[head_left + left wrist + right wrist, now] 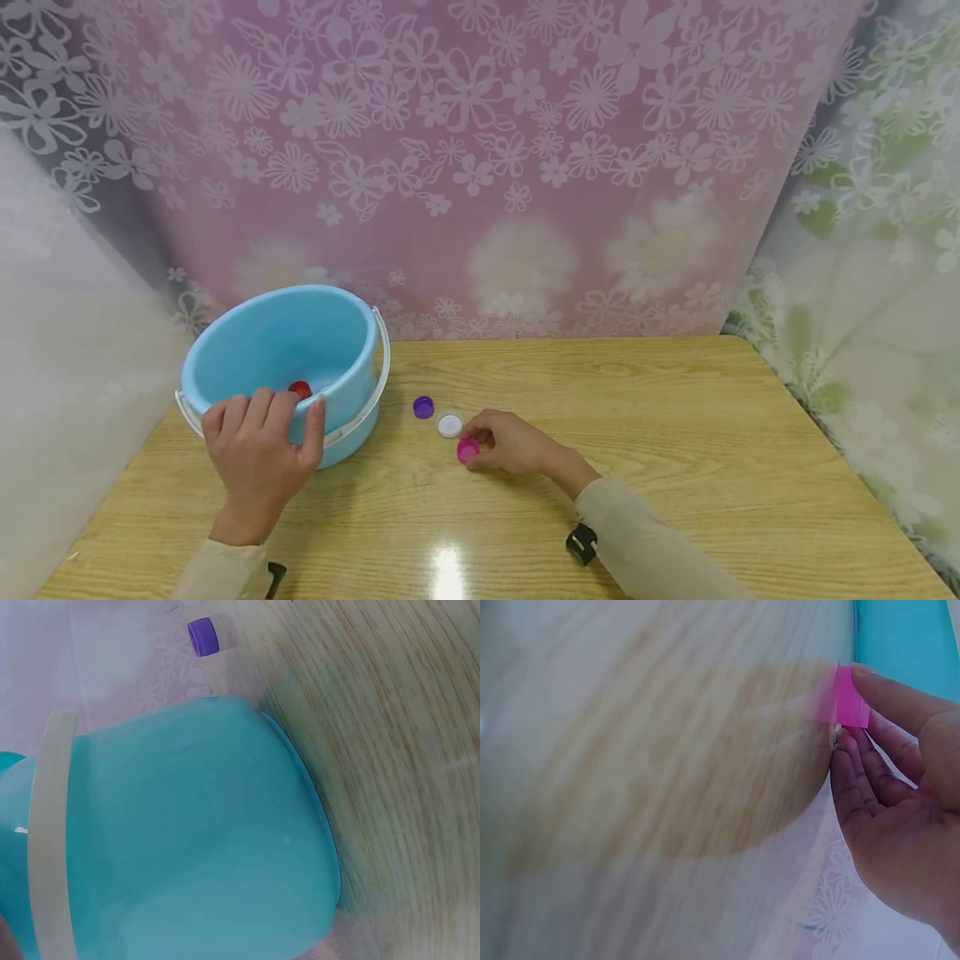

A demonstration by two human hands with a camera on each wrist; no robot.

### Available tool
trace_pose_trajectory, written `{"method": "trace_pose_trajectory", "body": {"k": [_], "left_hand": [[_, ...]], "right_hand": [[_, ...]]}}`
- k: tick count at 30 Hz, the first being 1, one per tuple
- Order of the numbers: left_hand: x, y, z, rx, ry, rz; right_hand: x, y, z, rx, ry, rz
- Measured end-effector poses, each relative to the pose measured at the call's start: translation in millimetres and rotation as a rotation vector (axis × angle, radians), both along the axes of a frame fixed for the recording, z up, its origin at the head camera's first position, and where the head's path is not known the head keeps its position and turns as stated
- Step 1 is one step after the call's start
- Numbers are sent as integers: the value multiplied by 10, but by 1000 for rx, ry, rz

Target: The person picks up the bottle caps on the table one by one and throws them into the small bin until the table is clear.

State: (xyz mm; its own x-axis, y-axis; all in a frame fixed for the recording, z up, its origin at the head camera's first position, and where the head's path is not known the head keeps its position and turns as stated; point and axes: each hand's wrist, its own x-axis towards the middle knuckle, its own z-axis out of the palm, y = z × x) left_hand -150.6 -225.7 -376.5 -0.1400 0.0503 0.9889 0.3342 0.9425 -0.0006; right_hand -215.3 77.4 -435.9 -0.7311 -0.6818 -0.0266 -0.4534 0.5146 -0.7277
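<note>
My left hand (pixel 260 454) grips the near rim of a light blue bucket (pixel 281 321), its fingers hooked over the edge. A red cap (pixel 300 389) lies inside, partly hidden by the rim and fingers. On the table, my right hand (pixel 513 443) has thumb and fingers at a pink bottle cap (pixel 468 451). The right wrist view shows that hand (pixel 900 787) pinching the cap (pixel 852 697) right at the tabletop. A white cap (pixel 450 425) lies just beyond those fingers, and a purple cap (pixel 423 407) sits farther back, nearer the bucket.
The bucket's white handle (pixel 384 358) hangs down around its side. The wooden table (pixel 637 400) stretches to the right, with its back edge against a pink flowered curtain (pixel 480 167). Pale curtains hang at both sides.
</note>
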Motion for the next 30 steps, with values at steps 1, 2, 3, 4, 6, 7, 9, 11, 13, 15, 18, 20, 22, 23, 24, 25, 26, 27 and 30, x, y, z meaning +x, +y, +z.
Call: {"method": "trace_pose_trajectory", "body": {"k": [1, 2, 3, 4, 6, 7, 9, 11, 13, 15, 18, 20, 22, 23, 24, 25, 26, 27, 30], "left_hand": [[1, 0, -1, 0, 0, 1], [1, 0, -3, 1, 1, 1], [2, -1, -3, 2, 1, 1], [2, -1, -4, 2, 1, 2], [4, -2, -4, 3, 3, 4], [5, -1, -2, 4, 6, 4], [5, 1, 1, 3, 6, 2], [5, 6, 4, 1, 2, 1], [6, 11, 10, 1, -4, 0], [9, 12, 10, 1, -13, 2], [11, 14, 13, 2, -21, 4], [10, 11, 10, 1, -24, 4], [9, 11, 9, 0, -25, 4], [8, 9, 7, 0, -25, 4], [7, 8, 4, -1, -24, 5], [6, 6, 2, 0, -23, 5], [6, 6, 2, -1, -23, 5], [6, 5, 2, -1, -22, 6], [3, 5, 6, -2, -19, 5]], "right_hand": [[1, 0, 0, -1, -3, 1], [1, 1, -3, 1, -2, 2], [0, 2, -4, -2, -1, 5], [1, 3, -1, -4, 0, 9], [2, 7, -1, -10, 2, 14], [3, 10, 2, -11, 6, 16], [4, 18, 12, -19, 9, 12], [6, 27, 28, -27, -4, -6], [1, 37, 53, -38, -19, -27], [-6, 45, 91, -53, -38, -55], [-27, 63, 163, -82, -39, -93], [-45, 72, 213, -97, -20, -115], [-66, 79, 267, -109, 0, -133], [-76, 82, 294, -114, 12, -141], [-84, 83, 324, -119, 12, -150], [-92, 85, 355, -123, 17, -157], [-100, 87, 387, -128, 20, -165], [-106, 87, 426, -137, 21, -173], [-127, 84, 534, -163, 36, -189]]}}
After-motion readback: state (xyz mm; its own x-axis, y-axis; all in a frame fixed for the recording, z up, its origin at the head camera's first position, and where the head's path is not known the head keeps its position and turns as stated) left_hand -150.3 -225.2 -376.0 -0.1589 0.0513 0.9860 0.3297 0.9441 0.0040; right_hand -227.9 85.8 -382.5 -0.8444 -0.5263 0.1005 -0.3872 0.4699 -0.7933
